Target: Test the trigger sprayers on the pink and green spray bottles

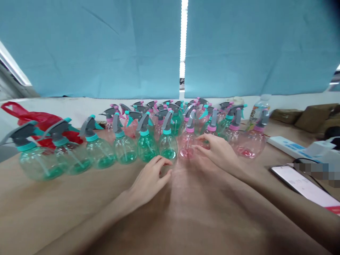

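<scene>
My left hand [152, 177] is low over the table, empty, thumb and fingers apart. Just beyond its fingertips stand a clear green spray bottle [168, 145] and a deeper green spray bottle [147, 147], both with turquoise collars and grey trigger heads. My right hand [217, 150] is open too, its fingertips beside a pink spray bottle [186, 141]; whether they touch it I cannot tell. Another pink spray bottle [248, 143] stands to the right of that hand. The front row runs green on the left, pink on the right, all upright.
Several more pink and green spray bottles crowd behind the front row. A red plastic bag [39, 120] lies at the far left. On the right are a labelled drink bottle [259, 111], a white power strip [289, 147], a phone [302, 184] and brown boxes [317, 118].
</scene>
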The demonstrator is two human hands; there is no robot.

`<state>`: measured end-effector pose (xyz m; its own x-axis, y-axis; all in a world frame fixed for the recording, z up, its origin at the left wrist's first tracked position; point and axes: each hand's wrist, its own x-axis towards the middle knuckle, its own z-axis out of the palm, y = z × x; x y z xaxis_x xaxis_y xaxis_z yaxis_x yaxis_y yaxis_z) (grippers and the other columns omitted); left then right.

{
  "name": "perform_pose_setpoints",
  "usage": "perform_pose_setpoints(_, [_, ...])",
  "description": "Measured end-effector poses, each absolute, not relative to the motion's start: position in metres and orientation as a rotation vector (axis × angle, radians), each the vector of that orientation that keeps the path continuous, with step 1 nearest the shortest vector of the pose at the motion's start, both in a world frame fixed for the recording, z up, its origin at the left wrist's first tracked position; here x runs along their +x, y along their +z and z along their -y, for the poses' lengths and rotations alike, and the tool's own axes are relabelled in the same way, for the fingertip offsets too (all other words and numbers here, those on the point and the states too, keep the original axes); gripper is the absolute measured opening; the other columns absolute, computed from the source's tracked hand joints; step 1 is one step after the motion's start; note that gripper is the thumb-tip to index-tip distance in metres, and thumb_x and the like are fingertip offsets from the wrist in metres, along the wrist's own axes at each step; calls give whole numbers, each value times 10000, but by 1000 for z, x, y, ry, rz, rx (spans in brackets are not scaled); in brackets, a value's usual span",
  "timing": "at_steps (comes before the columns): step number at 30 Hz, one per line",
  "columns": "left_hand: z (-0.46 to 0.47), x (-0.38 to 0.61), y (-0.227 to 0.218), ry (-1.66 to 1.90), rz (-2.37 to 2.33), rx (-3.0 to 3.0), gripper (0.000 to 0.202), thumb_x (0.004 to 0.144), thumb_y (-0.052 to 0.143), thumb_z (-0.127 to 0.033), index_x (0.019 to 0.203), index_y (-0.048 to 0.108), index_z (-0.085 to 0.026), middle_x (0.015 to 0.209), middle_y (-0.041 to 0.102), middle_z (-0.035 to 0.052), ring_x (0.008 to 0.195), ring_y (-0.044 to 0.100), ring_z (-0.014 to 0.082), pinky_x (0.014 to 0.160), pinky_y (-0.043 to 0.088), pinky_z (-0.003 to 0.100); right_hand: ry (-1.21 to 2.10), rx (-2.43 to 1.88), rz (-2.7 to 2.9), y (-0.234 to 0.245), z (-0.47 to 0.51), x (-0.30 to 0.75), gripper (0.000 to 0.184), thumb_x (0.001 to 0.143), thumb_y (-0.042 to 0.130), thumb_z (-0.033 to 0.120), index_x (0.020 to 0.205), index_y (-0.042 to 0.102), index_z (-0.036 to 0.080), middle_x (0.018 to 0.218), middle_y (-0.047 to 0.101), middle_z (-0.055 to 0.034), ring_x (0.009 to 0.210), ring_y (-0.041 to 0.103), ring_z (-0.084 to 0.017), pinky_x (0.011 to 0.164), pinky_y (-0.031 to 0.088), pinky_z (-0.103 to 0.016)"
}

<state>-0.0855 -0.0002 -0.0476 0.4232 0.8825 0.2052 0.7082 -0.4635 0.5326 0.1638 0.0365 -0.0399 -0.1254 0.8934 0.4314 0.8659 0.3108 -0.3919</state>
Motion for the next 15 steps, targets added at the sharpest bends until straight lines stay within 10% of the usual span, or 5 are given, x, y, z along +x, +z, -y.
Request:
perform_pose_setpoints(10, [5,-64,-47,649,-1329,2349,164,892,487,-195,983,622,-211,1055,638,54,922,623,211,804,537,366,135,-1554,1874,-50,-72,149,679,819,675,522,1334,480,123,1290,622,-195,1141,612,-359,862,505,-454])
perform_pose_setpoints(15, [8,-64,-46,661,-1348,2329,162,894,489,-182,974,627,-208,1038,639,46,903,627,200,787,539,353,159,-1576,1866,-53,-81,141,535,822,647,543,1163,550,143,1103,682,-174,988,665,-362,746,508,-432])
